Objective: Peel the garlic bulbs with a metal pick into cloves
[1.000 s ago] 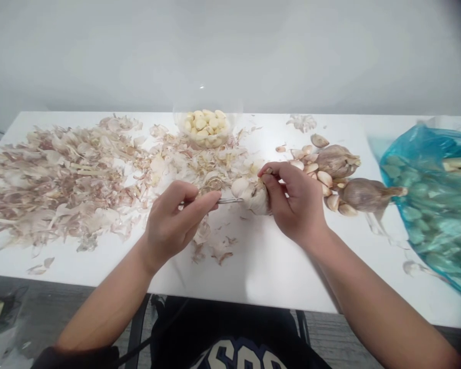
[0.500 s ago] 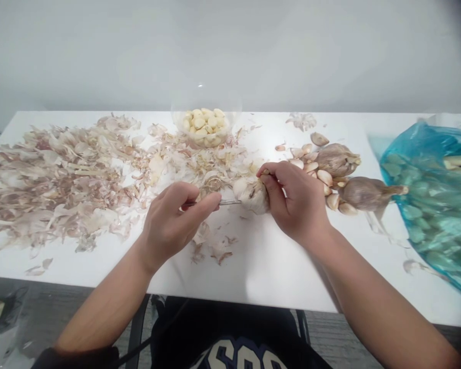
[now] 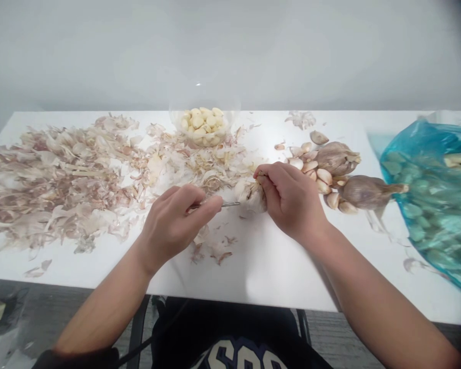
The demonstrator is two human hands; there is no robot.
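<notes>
My left hand (image 3: 179, 218) is closed around a pair of thin metal tweezers (image 3: 230, 204); most of their length is hidden in the fingers. Their tips point right and end at the lower left side of a pale garlic bulb (image 3: 250, 196). That bulb is in my right hand (image 3: 290, 200), pinched by its stem end between thumb and fingers, just above the table. Some outer skin is off it and a dark gap shows between its cloves. Close beyond my right hand lie loose unpeeled cloves (image 3: 324, 176) and two whole garlic bulbs (image 3: 336, 158).
A clear bowl (image 3: 230, 120) of peeled cloves stands at the back. Papery garlic skins (image 3: 61, 179) cover the left of the white table (image 3: 288, 277) and reach its middle. At the right lies a blue plastic bag (image 3: 426, 195) with cloves in it.
The bulb has turned slightly in my right hand, so the gap between its cloves faces more upward. The tweezers' tips have shifted a little and look closer together.
</notes>
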